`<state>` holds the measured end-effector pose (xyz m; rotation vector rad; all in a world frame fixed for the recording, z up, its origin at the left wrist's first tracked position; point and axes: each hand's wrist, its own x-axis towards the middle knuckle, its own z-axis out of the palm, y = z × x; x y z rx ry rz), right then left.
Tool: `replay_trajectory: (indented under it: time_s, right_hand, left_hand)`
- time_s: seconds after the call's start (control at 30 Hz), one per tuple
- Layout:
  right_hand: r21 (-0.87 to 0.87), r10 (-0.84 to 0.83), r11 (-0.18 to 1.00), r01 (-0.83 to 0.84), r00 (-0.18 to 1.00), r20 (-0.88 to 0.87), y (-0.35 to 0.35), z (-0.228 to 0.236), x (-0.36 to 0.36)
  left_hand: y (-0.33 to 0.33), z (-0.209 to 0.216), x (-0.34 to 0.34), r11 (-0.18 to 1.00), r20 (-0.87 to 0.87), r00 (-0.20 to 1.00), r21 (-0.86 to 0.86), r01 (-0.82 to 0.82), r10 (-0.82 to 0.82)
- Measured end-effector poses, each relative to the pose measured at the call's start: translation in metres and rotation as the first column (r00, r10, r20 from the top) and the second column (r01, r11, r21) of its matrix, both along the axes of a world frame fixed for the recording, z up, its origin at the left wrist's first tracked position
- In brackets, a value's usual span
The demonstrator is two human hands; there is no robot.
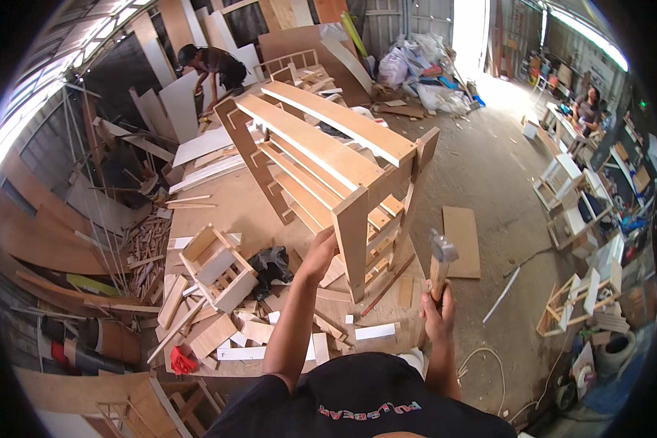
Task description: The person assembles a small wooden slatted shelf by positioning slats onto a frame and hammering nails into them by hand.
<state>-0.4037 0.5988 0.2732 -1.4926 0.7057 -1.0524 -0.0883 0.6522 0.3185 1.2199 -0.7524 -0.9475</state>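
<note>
A large slatted wooden rack (306, 139) stands on the plywood worktop in front of me. My left hand (320, 257) is closed at the near end of the rack, beside its wide upright board (353, 244); part of the fingers is hidden there. To the right of the rack, my right hand (438, 314) is wrapped round the wooden handle of a hammer (439, 274). The hammer is held upright with its metal head on top, apart from the rack.
Wood offcuts (215, 334), a small wooden crate (217, 269), a black plastic bag (271, 270) and a red cloth (182, 360) lie left on the worktop (219, 208). A flat board (461, 241) lies right. One person (215, 64) bends at the far left; another (585, 109) sits far right.
</note>
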Motion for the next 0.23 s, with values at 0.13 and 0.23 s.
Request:
replay_trajectory:
  time_s: [0.13,0.23]
  right_hand:
    - [-0.063,0.075,0.995,-0.08,0.994,-0.077,-0.015,0.006,-0.008]
    - [-0.161,0.129,0.974,-0.158,0.976,-0.177,-0.037,0.011,-0.017]
  left_hand:
    - [-0.001,-0.006,-0.001,0.996,-0.033,0.997,0.07,-0.064,0.066]
    - [-0.003,-0.008,-0.01,0.996,0.055,0.994,0.008,-0.092,0.092]
